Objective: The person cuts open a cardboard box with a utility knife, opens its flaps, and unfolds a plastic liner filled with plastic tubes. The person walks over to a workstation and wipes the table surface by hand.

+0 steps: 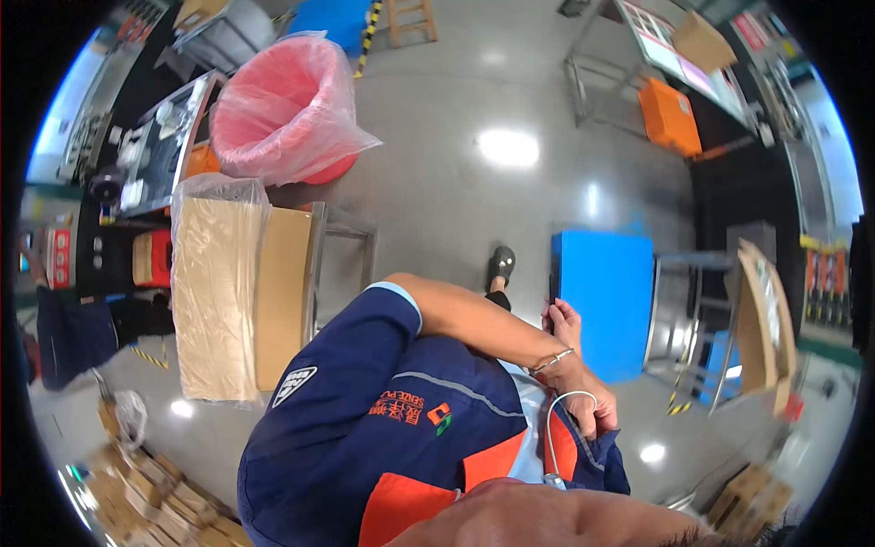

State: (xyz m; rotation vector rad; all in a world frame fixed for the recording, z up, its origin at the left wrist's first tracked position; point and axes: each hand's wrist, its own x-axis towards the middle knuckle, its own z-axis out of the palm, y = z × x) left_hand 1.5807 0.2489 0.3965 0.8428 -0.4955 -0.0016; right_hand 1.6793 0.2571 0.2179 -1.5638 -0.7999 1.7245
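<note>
My left hand [585, 397] is bent down at the wrist, its fingers closed on the edge of the navy jacket [597, 451]. A thin band circles that wrist, and a pale cord [552, 428] loops beside the hand. Beyond my left forearm, my right hand [563, 321] has its fingers curled together at the left edge of a blue panel [603, 310]; what it holds, if anything, is too small to make out. The right forearm is hidden.
A pink bin with a plastic liner [287, 109] stands upper left, above wrapped cardboard [219, 292] beside a metal frame [342, 228]. On the right are another metal frame [697, 319], upright cardboard [761, 324] and an orange bin [670, 118]. Another person [73, 333] is far left.
</note>
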